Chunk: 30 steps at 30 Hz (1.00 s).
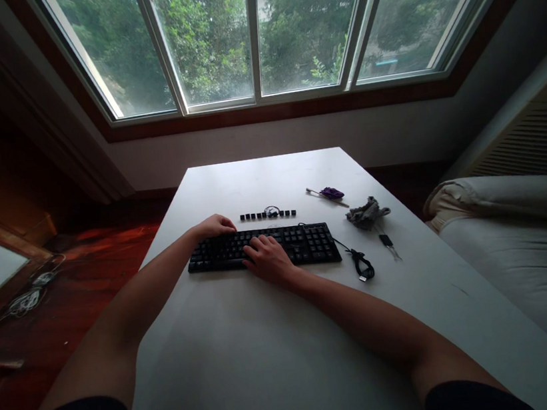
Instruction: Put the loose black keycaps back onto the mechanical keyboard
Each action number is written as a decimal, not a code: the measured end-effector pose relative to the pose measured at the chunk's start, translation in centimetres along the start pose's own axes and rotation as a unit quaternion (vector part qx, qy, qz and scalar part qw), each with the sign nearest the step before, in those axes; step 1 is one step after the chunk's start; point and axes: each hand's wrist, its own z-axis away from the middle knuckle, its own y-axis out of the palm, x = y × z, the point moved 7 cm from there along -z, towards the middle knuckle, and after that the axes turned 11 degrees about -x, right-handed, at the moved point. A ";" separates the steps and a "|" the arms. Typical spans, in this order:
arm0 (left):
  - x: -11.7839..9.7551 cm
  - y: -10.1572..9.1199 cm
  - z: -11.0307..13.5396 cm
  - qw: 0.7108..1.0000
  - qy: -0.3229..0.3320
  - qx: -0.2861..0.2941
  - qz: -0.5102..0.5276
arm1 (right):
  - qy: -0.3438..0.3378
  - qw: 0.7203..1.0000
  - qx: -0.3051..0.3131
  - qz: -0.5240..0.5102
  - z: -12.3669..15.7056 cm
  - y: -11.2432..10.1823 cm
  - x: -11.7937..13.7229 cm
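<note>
A black keyboard lies across the white table in front of me. At its back left corner is my left hand, its fingers bent down and drawn together over the top keys; whatever they hold, if anything, is hidden. My right hand rests on the middle of the keyboard with fingers spread and holds nothing. Just behind the keyboard, several loose black keycaps stand in a row, with a thin dark wire loop among them. The keyboard's bundled cable lies at its right end, its plug toward me.
On the right of the white table lie a crumpled grey cloth, a small black piece with thin wires and a purple-headed brush-like item. A covered sofa stands at the right. Cords lie on the floor at left.
</note>
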 end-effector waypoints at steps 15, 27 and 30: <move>1.2 0.4 -0.4 0.997 0.006 -0.014 -0.071 | -0.009 1.000 -0.008 0.016 0.0 -0.1 0.0; 1.0 0.4 -1.7 0.995 0.019 -0.037 -0.095 | -0.004 1.000 -0.002 0.016 0.1 -0.1 -0.1; -0.1 0.2 -2.8 0.977 0.054 -0.126 -0.166 | -0.002 1.000 0.002 0.017 0.1 0.0 -0.2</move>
